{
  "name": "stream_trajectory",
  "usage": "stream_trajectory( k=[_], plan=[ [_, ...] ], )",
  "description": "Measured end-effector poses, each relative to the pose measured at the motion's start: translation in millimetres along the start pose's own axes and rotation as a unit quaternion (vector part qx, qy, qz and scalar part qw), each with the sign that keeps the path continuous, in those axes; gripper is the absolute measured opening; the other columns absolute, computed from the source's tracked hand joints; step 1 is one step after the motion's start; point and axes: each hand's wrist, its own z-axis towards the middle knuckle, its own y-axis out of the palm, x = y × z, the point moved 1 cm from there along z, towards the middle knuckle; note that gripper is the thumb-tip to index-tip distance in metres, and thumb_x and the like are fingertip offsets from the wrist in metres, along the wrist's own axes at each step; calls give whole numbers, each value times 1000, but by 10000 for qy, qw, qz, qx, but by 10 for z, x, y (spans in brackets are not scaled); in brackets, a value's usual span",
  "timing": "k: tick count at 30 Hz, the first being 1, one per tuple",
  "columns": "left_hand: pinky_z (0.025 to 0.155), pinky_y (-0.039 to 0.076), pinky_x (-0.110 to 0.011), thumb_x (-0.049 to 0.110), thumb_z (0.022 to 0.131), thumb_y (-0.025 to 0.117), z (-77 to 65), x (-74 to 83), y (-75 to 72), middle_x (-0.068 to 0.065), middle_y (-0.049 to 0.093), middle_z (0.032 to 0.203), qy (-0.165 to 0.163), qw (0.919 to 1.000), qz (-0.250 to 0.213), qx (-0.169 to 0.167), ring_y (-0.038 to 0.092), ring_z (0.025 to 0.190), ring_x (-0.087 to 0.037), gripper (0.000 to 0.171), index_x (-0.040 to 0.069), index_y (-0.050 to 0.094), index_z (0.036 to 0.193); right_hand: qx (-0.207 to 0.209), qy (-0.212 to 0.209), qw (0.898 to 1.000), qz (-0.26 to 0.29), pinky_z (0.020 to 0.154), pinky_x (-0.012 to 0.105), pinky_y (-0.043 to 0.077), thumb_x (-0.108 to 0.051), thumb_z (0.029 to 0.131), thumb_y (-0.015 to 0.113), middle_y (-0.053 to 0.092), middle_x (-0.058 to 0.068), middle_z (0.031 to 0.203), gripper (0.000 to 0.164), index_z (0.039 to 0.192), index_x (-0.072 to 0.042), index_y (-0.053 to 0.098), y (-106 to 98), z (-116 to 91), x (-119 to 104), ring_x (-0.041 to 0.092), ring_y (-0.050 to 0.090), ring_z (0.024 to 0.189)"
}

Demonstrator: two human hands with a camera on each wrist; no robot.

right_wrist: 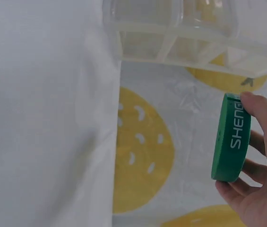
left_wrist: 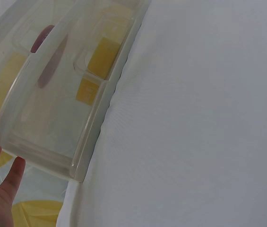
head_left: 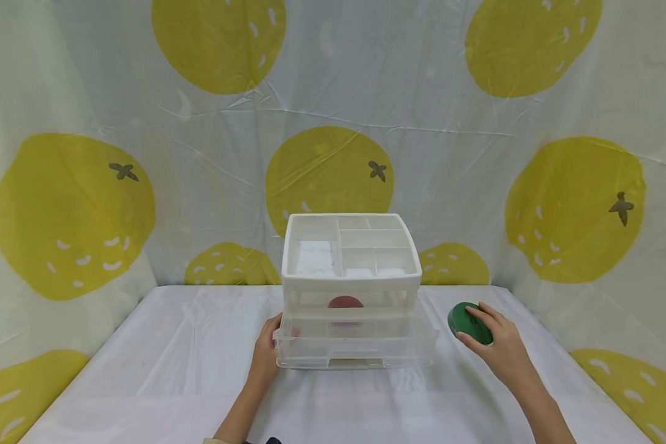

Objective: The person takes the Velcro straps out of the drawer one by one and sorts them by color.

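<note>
Beside translucent plastic drawers [head_left: 357, 346]; left hand [head_left: 266, 349], unclenched, touching their side; right hand [head_left: 501, 346] grasping round green disc [head_left: 465, 324]

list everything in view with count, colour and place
cloth-covered tabletop: 1, white, across the lower half
boxy plastic drawer organiser: 1, white and clear, centre
rounded object, material unclear: 1, red, seen through organiser
flat round disc: 1, green, right of organiser
lemon-print sheeting: count unclear, white and yellow, behind tabletop
small partial object: 1, black, bottom edge
sleeve edge: 1, beige, bottom edge
left hand: 1, bare, at organiser's left side
right hand: 1, bare, holding disc
</note>
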Motion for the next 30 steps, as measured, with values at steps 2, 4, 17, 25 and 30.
stream_trajectory(
  k=[2, 4, 17, 25, 30],
  plan=[
    [84, 48, -23, 8, 82, 63, -26, 87, -15, -14, 55, 117, -11, 10000, 24, -8, 50, 109, -20, 45, -2, 50, 124, -70, 63, 10000, -33, 77, 64, 40, -28, 78, 71, 41, 29, 131, 55, 122, 0, 52, 26, -3, 57, 51, 38, 109],
    [84, 47, -22, 8, 82, 63, -32, 97, -16, -13, 55, 118, -64, 10000, -34, -18, 49, 110, -20, 46, -1, 50, 125, -69, 83, 9999, -52, 77, 64, 40, -27, 78, 71, 41, 28, 131, 55, 122, -1, 52, 47, -5, 107, 51, 38, 109],
    [87, 46, -24, 7, 82, 63, -37, 87, -19, -13, 55, 119, -71, 10000, 4, -12, 49, 110, -22, 46, -1, 49, 125, 47, 164, 9998, -53, 77, 64, 38, -24, 77, 72, 42, 25, 126, 51, 119, -1, 54, 145, -68, 358, 49, 41, 106],
    [87, 46, -24, 6, 81, 63, -27, 63, -5, -13, 55, 118, 2, 10000, -69, 34, 50, 109, -19, 46, -1, 50, 124, -99, 262, 9996, -38, 77, 65, 38, -25, 78, 71, 40, 26, 126, 51, 120, -1, 53, 221, -112, 516, 50, 40, 106],
    [88, 46, -24, 7, 82, 63, -15, 56, -4, -13, 55, 119, -5, 9999, -116, 10, 49, 109, -17, 46, -1, 50, 125, -253, 351, 9991, -37, 78, 64, 37, -25, 79, 70, 40, 27, 125, 52, 120, 1, 52, 242, -130, 586, 50, 40, 106]
  ],
)
